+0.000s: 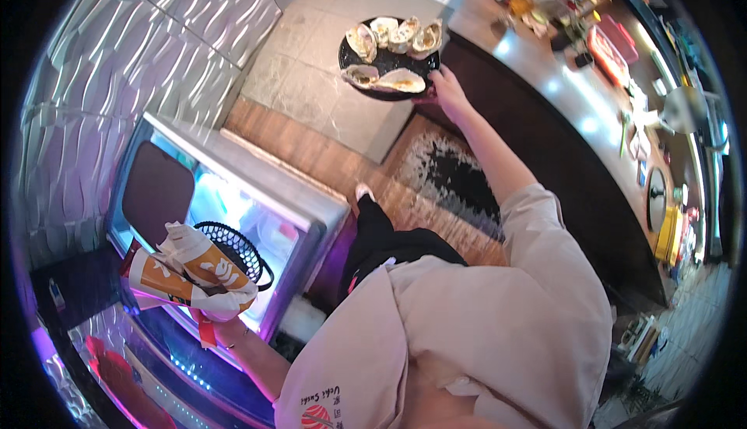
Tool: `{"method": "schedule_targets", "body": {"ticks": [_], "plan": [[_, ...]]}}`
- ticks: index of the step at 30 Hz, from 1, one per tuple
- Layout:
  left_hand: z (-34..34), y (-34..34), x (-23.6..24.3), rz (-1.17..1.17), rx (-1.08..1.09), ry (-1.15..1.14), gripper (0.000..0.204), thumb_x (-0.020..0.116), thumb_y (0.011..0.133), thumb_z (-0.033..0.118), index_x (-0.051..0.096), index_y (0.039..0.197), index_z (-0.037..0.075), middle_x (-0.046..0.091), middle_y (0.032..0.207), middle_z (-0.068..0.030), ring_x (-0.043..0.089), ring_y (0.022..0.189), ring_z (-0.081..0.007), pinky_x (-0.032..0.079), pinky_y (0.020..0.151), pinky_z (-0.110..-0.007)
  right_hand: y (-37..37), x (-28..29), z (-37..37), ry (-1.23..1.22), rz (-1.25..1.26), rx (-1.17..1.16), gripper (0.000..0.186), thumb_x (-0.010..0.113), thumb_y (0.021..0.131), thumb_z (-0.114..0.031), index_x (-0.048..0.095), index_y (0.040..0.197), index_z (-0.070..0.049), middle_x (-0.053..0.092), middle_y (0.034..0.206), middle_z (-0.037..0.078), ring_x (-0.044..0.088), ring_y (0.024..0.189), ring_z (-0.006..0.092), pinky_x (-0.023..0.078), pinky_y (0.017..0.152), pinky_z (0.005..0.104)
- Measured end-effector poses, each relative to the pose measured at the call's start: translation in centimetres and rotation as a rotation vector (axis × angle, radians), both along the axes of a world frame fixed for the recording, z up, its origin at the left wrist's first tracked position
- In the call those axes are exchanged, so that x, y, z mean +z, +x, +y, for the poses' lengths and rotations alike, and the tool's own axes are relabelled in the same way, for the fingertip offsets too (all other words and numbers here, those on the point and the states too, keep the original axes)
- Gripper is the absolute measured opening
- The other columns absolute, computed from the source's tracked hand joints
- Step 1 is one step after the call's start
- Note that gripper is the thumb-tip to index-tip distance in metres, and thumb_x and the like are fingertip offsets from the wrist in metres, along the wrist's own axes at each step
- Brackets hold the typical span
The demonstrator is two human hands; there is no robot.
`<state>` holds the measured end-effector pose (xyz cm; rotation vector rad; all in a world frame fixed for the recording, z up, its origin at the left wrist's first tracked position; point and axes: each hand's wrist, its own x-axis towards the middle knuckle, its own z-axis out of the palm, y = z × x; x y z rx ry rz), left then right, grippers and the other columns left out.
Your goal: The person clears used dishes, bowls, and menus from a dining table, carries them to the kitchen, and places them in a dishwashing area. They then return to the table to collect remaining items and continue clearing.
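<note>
My right hand [447, 90] grips the rim of a round black plate [389, 61], held out at the top middle with several oysters in open shells [401, 80] on it. At lower left, my left hand [222, 324] is closed on crumpled orange-and-white paper packaging [167, 277]; its fingers are partly hidden beneath it. The packaging is over a glowing, white-rimmed chest unit [315, 246], where a black lattice basket [241, 242] shows behind it, beside a dark rectangular panel [156, 188].
A long curved counter [580, 90] along the right carries jars, a red tray [607, 51], utensils and containers. A textured tiled wall [124, 40] stands at left. Tiled floor [296, 40], wooden boards and a black-and-white mat [451, 180] lie below, near my foot [364, 194].
</note>
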<state>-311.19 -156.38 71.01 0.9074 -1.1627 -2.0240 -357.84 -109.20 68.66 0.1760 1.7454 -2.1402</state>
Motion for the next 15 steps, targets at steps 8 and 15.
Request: {"method": "schedule_targets", "body": {"ticks": [8, 15], "plan": [[-8.2, -33.2, 4.7, 0.031, -0.098, -0.041, 0.059, 0.057, 0.094, 0.048, 0.043, 0.143, 0.018, 0.053, 0.137, -0.0053, 0.056, 0.119, -0.026, 0.045, 0.103, -0.046, -25.8, 0.4, -8.0, 0.013, -0.001, 0.037, 0.039, 0.041, 0.094, -0.015, 0.036, 0.128, 0.003, 0.066, 0.1, 0.021, 0.072, 0.072, 0.0297, 0.063, 0.069, 0.038], [-8.5, -63.4, 7.8, 0.109, -0.225, 0.006, 0.059, 0.059, 0.093, 0.044, 0.044, 0.143, 0.015, 0.053, 0.139, -0.0068, 0.055, 0.122, -0.028, 0.045, 0.104, -0.048, -49.3, 1.4, -9.0, 0.053, -0.04, -0.04, 0.044, 0.041, 0.093, -0.014, 0.034, 0.132, 0.004, 0.065, 0.1, 0.022, 0.071, 0.073, 0.03, 0.063, 0.067, 0.0369]]}}
